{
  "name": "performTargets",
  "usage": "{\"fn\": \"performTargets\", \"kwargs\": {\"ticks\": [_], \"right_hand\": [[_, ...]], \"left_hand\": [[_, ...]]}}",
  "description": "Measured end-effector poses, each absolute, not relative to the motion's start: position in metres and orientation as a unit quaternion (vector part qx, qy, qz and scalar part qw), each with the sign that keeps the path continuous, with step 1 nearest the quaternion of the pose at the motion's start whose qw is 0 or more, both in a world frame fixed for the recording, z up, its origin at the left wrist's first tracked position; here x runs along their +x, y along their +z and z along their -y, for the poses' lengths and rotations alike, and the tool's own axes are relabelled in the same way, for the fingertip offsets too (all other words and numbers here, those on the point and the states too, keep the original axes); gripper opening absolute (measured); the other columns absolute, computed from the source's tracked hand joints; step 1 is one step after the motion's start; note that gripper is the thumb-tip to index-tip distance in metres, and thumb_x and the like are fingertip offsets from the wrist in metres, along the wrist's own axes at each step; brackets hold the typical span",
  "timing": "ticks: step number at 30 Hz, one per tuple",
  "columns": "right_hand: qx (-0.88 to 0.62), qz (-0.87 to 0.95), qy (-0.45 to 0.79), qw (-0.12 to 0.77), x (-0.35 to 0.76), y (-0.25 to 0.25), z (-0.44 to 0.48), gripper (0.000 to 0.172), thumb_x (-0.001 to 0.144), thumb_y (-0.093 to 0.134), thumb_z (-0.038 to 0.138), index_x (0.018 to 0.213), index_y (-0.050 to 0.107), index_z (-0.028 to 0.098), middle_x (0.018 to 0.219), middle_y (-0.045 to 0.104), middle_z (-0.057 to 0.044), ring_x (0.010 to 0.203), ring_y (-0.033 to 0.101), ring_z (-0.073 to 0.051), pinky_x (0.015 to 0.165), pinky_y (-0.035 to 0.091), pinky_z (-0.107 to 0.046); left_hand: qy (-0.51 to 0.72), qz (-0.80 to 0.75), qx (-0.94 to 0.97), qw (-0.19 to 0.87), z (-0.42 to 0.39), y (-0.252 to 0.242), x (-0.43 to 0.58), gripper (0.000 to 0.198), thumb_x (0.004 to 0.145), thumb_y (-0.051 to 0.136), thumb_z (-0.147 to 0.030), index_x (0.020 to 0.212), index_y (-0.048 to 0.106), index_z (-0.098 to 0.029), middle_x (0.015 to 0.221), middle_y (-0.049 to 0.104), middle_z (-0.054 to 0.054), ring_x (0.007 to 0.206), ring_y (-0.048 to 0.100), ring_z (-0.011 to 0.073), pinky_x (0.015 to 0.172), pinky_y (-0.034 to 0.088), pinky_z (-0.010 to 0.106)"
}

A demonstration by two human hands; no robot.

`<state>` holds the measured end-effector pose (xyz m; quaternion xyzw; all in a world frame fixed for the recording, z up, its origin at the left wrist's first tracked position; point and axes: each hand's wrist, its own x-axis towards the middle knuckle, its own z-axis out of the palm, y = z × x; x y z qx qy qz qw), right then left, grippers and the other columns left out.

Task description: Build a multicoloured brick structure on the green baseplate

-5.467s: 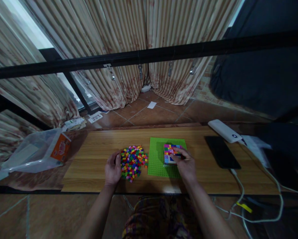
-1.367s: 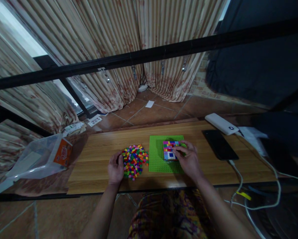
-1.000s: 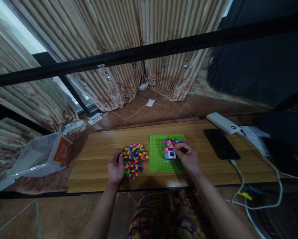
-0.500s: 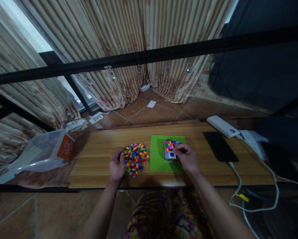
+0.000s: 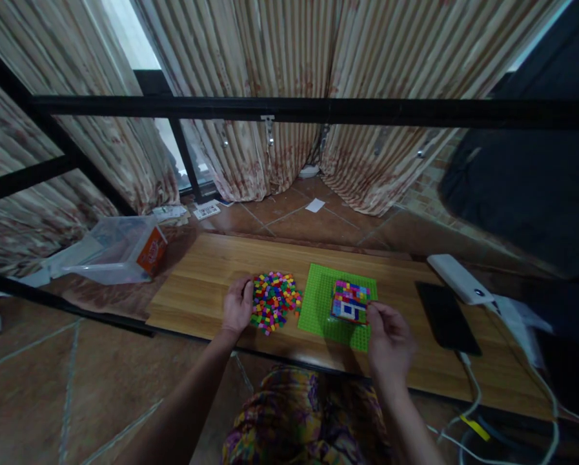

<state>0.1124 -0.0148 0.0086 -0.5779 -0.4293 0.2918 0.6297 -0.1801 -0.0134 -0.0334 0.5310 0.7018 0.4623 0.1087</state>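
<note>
Beside the left edge of a heap of small coloured toy bricks point(image 5: 275, 300), my left hand point(image 5: 238, 305) rests on the table, fingers loosely bent and thumb a little apart, with nothing seen in it. A green studded baseplate point(image 5: 313, 300) lies right of the heap. On it sits a flat, multicoloured brick build point(image 5: 351, 298), with a white square around a blue centre at its near side. My right hand point(image 5: 390, 332) is at the build's right edge, thumb and forefinger pinched together. Whatever is between those fingertips is too small or hidden to make out.
A black phone point(image 5: 448, 318) and a white power bank point(image 5: 458, 279) with cables lie on the wooden table point(image 5: 197, 284) to the right. A clear plastic box point(image 5: 119, 252) stands at the left. A black rail point(image 5: 294, 108) crosses in front of the curtains.
My right hand has drawn back from the top of the build to its right edge. My left hand stays beside the heap. The whole view has tilted and shifted.
</note>
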Motion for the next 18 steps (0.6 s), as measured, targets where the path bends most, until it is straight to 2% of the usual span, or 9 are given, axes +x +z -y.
{"fn": "performTargets", "kwargs": {"ticks": [7,11,14,18], "right_hand": [[-0.491,0.676,0.316,0.45,0.053,0.01,0.018,0.022,0.089,0.053,0.036,0.1,0.065,0.022,0.1,0.066,-0.007,0.091,0.062,-0.019,0.082,0.05,-0.035],[-0.471,0.74,0.267,0.398,0.03,0.005,-0.008,0.026,0.091,0.047,0.03,0.108,0.063,0.02,0.109,0.064,-0.01,0.102,0.059,-0.023,0.091,0.047,-0.04],[-0.463,0.781,0.227,0.352,0.017,0.0,-0.026,0.026,0.09,0.046,0.026,0.106,0.066,0.021,0.106,0.065,-0.009,0.103,0.058,-0.024,0.092,0.046,-0.041],[-0.444,0.821,0.184,0.309,0.0,-0.006,-0.035,0.024,0.089,0.048,0.024,0.099,0.069,0.024,0.1,0.064,-0.007,0.098,0.057,-0.024,0.089,0.046,-0.039]], "left_hand": [[0.476,-0.698,0.525,0.107,0.017,-0.032,-0.179,0.04,0.095,0.034,-0.039,0.11,0.064,-0.018,0.112,0.066,0.01,0.11,0.059,0.0213,0.101,0.045,0.039],[0.476,-0.682,0.544,0.113,0.018,-0.034,-0.18,0.041,0.095,0.034,-0.038,0.116,0.062,-0.016,0.125,0.06,0.013,0.122,0.052,0.0223,0.108,0.039,0.043],[0.487,-0.674,0.541,0.124,0.018,-0.035,-0.179,0.041,0.096,0.034,-0.038,0.12,0.06,-0.018,0.131,0.057,0.012,0.126,0.049,0.0223,0.111,0.036,0.045],[0.503,-0.674,0.526,0.13,0.019,-0.035,-0.178,0.04,0.096,0.033,-0.038,0.119,0.06,-0.018,0.128,0.059,0.011,0.124,0.051,0.022,0.11,0.038,0.044]]}}
